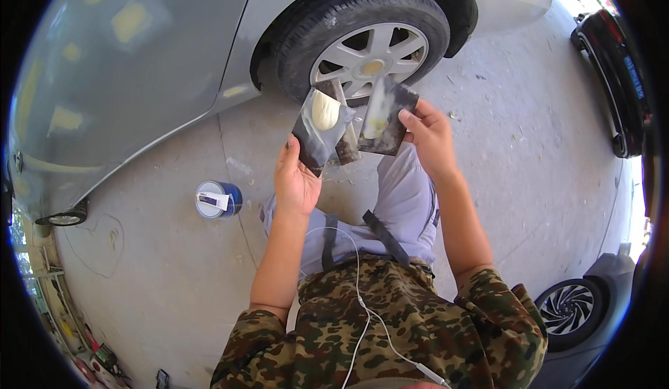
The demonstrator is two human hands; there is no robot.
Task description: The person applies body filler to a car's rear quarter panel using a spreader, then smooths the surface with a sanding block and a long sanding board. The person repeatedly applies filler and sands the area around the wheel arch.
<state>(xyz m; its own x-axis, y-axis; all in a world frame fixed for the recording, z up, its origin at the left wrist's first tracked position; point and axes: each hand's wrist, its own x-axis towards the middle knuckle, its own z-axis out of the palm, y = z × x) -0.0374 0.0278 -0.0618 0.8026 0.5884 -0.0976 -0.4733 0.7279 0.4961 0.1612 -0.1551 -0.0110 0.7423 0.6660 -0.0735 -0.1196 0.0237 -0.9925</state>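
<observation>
My left hand [298,185] grips the lower edge of a dark, flat putty spreader [313,153], thumb on top. A smooth cream lump of putty [325,111] sits on its face, with grey smears around it. To the right, my right hand [432,141] pinches a second dark putty spreader [403,103] between thumb and fingers. Its face carries pale and yellowish smears. The two spreaders are held close together, tilted, in front of the car wheel [376,47]. Behind them shows a worn brown, smeared strip [346,155]; I cannot tell what it rests on.
A silver-grey car [181,33] with yellowish filler patches stands ahead and left. On the concrete floor [174,263] is a blue can [221,199] with a pale label on its lid. A black car [613,75] stands far right, another car's wheel [568,309] lower right. A white cable [357,270] hangs over my shirt.
</observation>
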